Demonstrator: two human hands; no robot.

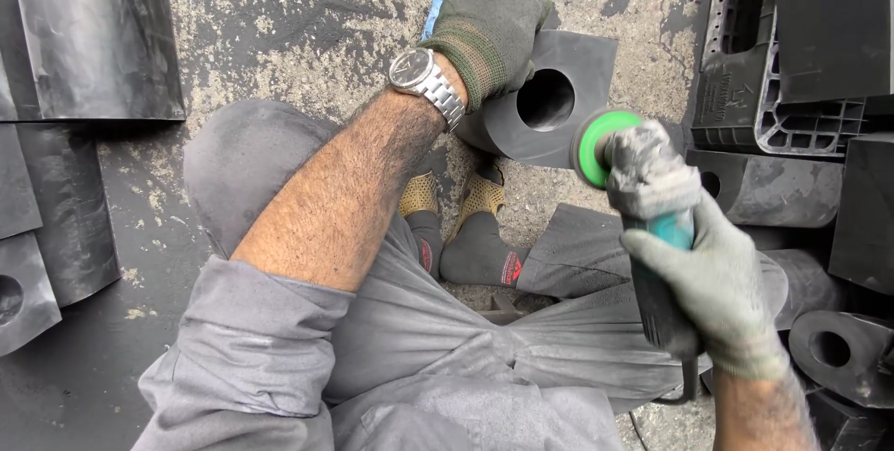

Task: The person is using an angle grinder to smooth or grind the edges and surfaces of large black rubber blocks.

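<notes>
My left hand (484,32), in a dark green knitted glove with a metal watch at the wrist, grips the top of a black block with a round hole (559,102) that stands on the ground between my feet. My right hand (717,288), in a grey glove, holds an angle grinder (647,200) by its body. The grinder's green disc (596,148) sits at the block's right edge, close to or touching it. I am crouched in grey clothes, with my dark socks below the block.
Black sheets and blocks (93,32) lie on the left. A black plastic pallet (773,51) and more holed black blocks (838,349) crowd the right side. The ground is rough stained concrete (307,4).
</notes>
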